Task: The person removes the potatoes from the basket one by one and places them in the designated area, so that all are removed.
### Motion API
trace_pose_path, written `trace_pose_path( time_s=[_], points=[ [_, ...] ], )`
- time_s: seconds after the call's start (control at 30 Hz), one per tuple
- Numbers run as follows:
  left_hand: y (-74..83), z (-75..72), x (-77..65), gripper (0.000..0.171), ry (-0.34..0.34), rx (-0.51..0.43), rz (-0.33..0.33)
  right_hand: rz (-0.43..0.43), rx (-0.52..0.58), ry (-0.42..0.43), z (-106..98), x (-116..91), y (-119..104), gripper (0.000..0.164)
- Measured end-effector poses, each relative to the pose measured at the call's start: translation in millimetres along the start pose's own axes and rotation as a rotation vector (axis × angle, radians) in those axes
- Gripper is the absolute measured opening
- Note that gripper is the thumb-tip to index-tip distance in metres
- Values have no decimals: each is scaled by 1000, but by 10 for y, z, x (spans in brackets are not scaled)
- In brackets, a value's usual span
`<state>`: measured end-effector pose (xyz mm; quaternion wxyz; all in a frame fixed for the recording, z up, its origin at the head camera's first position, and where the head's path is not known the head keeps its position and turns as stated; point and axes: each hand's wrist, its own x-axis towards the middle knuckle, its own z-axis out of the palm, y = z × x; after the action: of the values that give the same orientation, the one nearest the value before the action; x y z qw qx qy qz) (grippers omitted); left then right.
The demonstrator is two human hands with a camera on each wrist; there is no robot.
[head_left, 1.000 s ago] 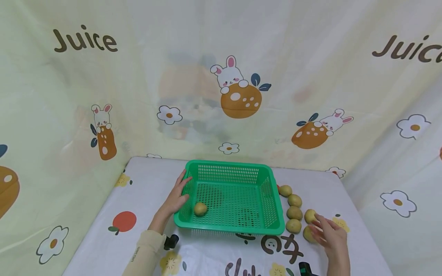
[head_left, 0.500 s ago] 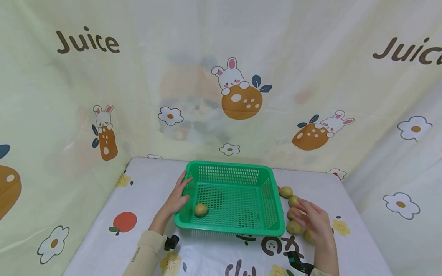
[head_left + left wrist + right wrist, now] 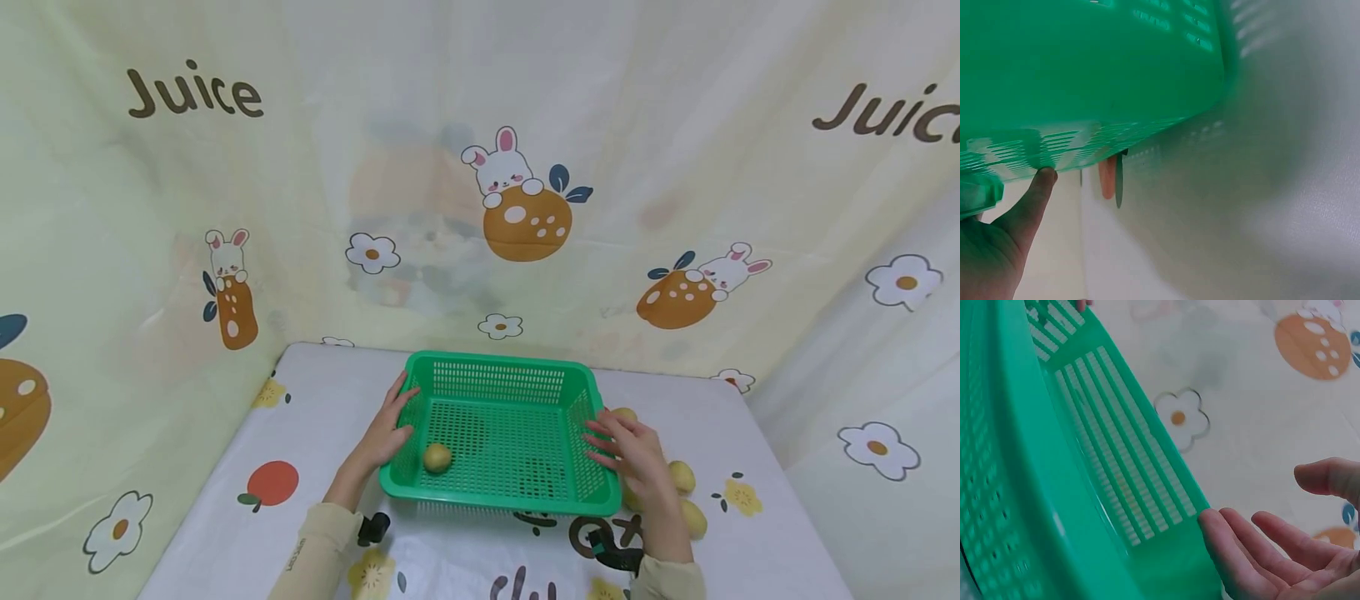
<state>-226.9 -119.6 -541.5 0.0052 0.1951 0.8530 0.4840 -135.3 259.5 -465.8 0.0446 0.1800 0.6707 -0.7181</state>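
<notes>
A green slotted plastic basket (image 3: 495,504) stands on the table with one potato (image 3: 437,457) near its left end. My left hand (image 3: 381,433) grips its left rim; the left wrist view shows one fingertip (image 3: 1047,174) pressed to the slotted wall below the rim. My right hand (image 3: 633,454) is over the right rim, fingers spread and thumb apart, with nothing between them. In the right wrist view its fingertips (image 3: 1210,517) are right at the rim. Right of the basket lie loose potatoes (image 3: 681,477); the right hand hides some of them.
A white printed cloth (image 3: 337,383) covers the table. A pale printed curtain (image 3: 420,167) hangs behind and on both sides. A small black device (image 3: 373,528) sits at the left wrist, and another black device (image 3: 613,552) at the right.
My right hand has moved left from beside the outer potatoes, across the row, to the basket's right rim. The left hand has stayed on the left rim. The potato inside has not moved.
</notes>
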Motion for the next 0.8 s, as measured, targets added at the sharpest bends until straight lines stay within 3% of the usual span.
trace_pose_path(
  time_s=[0.47, 0.8],
  points=[
    [22, -9, -8, 68, 3, 15, 25, -50, -58, -96, 603, 206, 21, 45],
    [21, -14, 5, 68, -1, 10, 1, -16, -85, -185, 1000, 325, 15, 41]
  ],
)
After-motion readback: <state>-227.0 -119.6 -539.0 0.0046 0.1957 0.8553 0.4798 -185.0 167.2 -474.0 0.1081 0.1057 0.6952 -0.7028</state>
